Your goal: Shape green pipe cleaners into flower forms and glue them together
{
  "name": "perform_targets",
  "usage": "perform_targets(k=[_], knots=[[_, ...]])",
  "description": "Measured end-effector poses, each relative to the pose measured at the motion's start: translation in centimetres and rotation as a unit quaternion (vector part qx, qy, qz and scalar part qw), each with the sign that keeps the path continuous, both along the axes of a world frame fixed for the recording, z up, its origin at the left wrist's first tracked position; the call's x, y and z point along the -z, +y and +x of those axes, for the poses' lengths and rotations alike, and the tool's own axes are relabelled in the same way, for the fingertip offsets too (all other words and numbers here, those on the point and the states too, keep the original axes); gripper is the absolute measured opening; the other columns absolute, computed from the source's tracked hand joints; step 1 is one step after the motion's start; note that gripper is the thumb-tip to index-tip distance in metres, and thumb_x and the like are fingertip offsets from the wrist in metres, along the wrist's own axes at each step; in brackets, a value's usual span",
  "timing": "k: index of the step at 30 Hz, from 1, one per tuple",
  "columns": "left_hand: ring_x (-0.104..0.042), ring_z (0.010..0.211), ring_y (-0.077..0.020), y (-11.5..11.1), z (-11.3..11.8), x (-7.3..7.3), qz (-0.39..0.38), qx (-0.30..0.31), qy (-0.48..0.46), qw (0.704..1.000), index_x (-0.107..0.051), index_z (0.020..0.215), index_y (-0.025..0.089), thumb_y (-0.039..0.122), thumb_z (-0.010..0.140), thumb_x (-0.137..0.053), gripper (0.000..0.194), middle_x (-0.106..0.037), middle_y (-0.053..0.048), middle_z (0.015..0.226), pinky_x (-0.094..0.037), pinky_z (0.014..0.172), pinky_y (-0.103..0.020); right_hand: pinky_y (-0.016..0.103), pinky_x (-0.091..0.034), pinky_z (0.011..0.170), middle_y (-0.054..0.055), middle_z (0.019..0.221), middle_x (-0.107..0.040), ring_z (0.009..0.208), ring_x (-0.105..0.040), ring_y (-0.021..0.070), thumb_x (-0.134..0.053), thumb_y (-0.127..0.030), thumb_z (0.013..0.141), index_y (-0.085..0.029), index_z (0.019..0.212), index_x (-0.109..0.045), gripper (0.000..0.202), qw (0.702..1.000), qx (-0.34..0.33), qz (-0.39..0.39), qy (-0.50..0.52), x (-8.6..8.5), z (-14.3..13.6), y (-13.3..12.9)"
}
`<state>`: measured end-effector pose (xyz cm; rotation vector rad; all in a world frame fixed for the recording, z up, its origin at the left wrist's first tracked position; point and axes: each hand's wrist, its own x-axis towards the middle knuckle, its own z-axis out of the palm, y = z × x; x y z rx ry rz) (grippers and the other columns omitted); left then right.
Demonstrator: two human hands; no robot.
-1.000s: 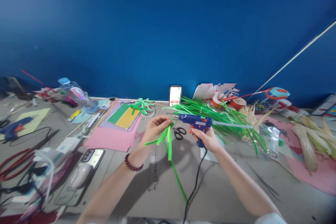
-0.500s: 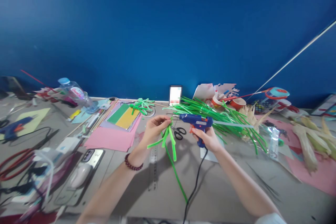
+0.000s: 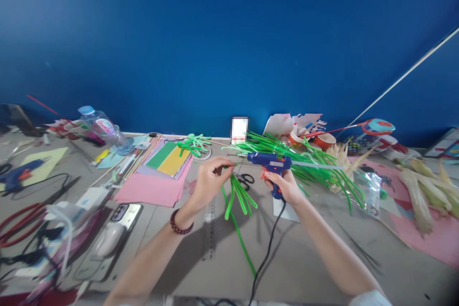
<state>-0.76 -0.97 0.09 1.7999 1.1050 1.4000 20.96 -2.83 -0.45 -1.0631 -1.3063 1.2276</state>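
Observation:
My left hand (image 3: 211,179) pinches the top of a small bunch of green fuzzy stems (image 3: 239,196), whose loose ends hang and spread below the fingertips. My right hand (image 3: 287,186) is wrapped round the handle of a blue glue gun (image 3: 267,162) with an orange trigger. Its nozzle points left, close to the top of the bunch; whether they touch I cannot tell. A whitish glue stick (image 3: 317,166) sticks out of the gun's back. Behind the bunch lie black-handled scissors (image 3: 246,181), and one long green stem (image 3: 242,244) runs down the table below it.
Many green stems (image 3: 311,158) are piled at the back right, beside red cups (image 3: 324,141) and corn husks (image 3: 418,191). Pink paper (image 3: 152,191), a phone (image 3: 125,217), a bottle (image 3: 103,126) and a power strip (image 3: 36,263) lie left. The gun's black cord (image 3: 267,253) crosses the front.
The green bunch has turned in my left hand, so its loose ends now hang further right. The glue gun has shifted slightly right and its nozzle is a little farther from my fingers.

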Motion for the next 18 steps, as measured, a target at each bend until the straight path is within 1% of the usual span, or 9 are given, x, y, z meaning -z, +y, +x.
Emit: perform_targets(k=[4,7,10,13,18], knots=[[-0.059,0.066,-0.0130,-0.3,-0.3,-0.3,0.092,-0.007,0.097,0.991,-0.070,0.081,0.019,0.020,0.082,-0.060,0.010,-0.070,-0.005,0.083,-0.045,0.059,-0.024,0.023,-0.033,0.041,-0.001,0.050,-0.052,0.041,-0.041,0.0086,-0.066,-0.044,0.072,-0.016,0.071,-0.060,0.029,1.000,0.003,-0.006,-0.021,0.5,0.3,0.0],[-0.060,0.068,-0.0126,-0.4,-0.4,0.0,0.124,-0.020,0.131,0.983,-0.068,0.084,0.019,0.018,0.084,-0.058,0.010,-0.070,-0.005,0.087,-0.046,0.061,-0.024,0.023,-0.032,0.040,-0.003,0.048,-0.049,0.042,-0.040,0.0090,-0.067,-0.047,0.070,-0.016,0.072,-0.059,0.032,0.999,0.008,-0.025,-0.030,0.5,0.1,-0.2],[-0.059,0.064,-0.0114,-0.2,-0.5,0.2,0.128,-0.032,0.140,0.981,-0.067,0.084,0.019,0.018,0.085,-0.057,0.010,-0.070,-0.005,0.088,-0.046,0.058,-0.023,0.022,-0.032,0.040,-0.003,0.048,-0.048,0.042,-0.040,0.0086,-0.068,-0.048,0.067,-0.016,0.069,-0.057,0.034,0.998,0.015,-0.045,-0.044,0.1,-0.3,-0.4],[-0.055,0.059,-0.0100,0.0,-0.7,0.2,0.117,-0.044,0.127,0.984,-0.067,0.083,0.018,0.019,0.085,-0.057,0.010,-0.069,-0.005,0.086,-0.044,0.054,-0.022,0.022,-0.031,0.039,-0.003,0.047,-0.047,0.041,-0.039,0.0078,-0.069,-0.047,0.066,-0.016,0.066,-0.055,0.034,0.996,0.018,-0.057,-0.063,-0.4,-0.5,-0.6],[-0.049,0.051,-0.0071,0.3,-0.8,-0.2,0.084,-0.053,0.083,0.992,-0.069,0.081,0.017,0.019,0.082,-0.061,0.008,-0.069,-0.003,0.079,-0.042,0.049,-0.020,0.021,-0.029,0.038,-0.004,0.047,-0.046,0.040,-0.037,0.0068,-0.068,-0.045,0.069,-0.016,0.068,-0.056,0.031,0.997,0.008,-0.043,-0.070,-0.4,-0.6,-0.5]])
